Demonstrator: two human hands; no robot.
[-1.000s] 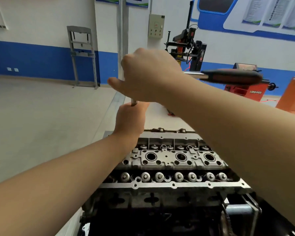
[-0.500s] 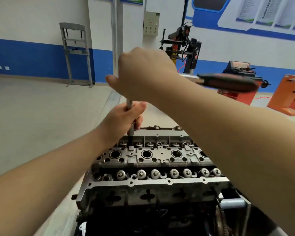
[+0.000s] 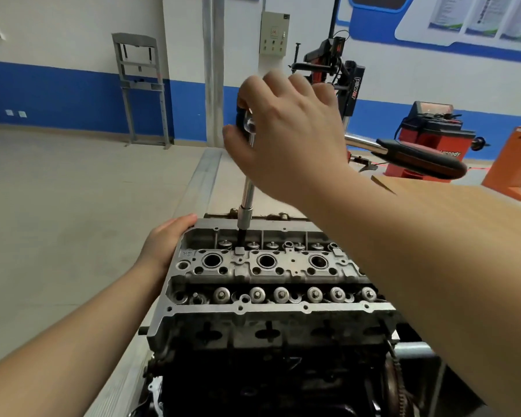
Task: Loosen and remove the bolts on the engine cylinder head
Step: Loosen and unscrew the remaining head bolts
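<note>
The grey cylinder head (image 3: pixel 241 308) sits on top of the dark engine block (image 3: pixel 268 380) in the middle of the view. A chrome extension bar (image 3: pixel 248 194) stands nearly upright, its dark socket (image 3: pixel 241 236) down in the far row near the left end. My right hand (image 3: pixel 289 136) grips the ratchet head at the top of the bar. The black ratchet handle (image 3: pixel 418 159) sticks out to the right behind my wrist. My left hand (image 3: pixel 166 239) rests against the head's far left corner, thumb on the rim, fingers hidden.
A black and red tyre machine (image 3: pixel 340 73) stands behind the engine. A red wheel balancer (image 3: pixel 430 136) and an orange unit (image 3: pixel 518 164) are at the right. A grey metal frame (image 3: pixel 139 88) leans on the blue-striped wall. A metal floor rail (image 3: pixel 205 179) runs away ahead.
My left hand has let go of the extension bar and dropped to the head's far left corner. The socket has gone down into the far row. The view has tilted downward.
</note>
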